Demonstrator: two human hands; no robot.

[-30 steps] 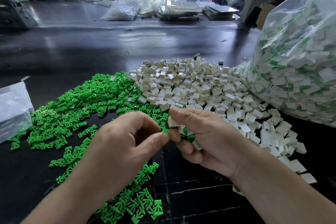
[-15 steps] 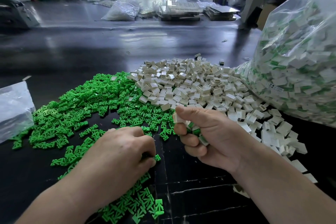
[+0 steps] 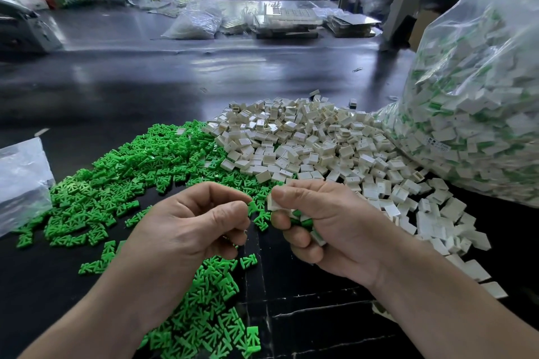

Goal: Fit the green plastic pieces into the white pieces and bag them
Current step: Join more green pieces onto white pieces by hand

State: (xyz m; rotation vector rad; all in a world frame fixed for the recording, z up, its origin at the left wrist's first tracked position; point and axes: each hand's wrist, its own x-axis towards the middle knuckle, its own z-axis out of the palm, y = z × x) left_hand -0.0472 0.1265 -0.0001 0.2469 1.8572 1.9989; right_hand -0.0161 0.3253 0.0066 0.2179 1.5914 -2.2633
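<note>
Pieces of bright green plastic (image 3: pixel 131 172), small, flat and branched like little trees, sprawl over the near left of the glossy black table (image 3: pixel 145 81). Just right of them, touching, sits a heap of boxy white pieces (image 3: pixel 306 148), matte and square-edged, some showing slots. The left hand (image 3: pixel 189 230) pinches one green piece (image 3: pixel 252 208) between thumb and forefinger. The right hand (image 3: pixel 329 227) pinches a white piece (image 3: pixel 275 202) at its fingertips, its lower fingers curled round several more. A crinkled clear bag (image 3: pixel 481 96) of white-and-green pieces bulges at the right.
</note>
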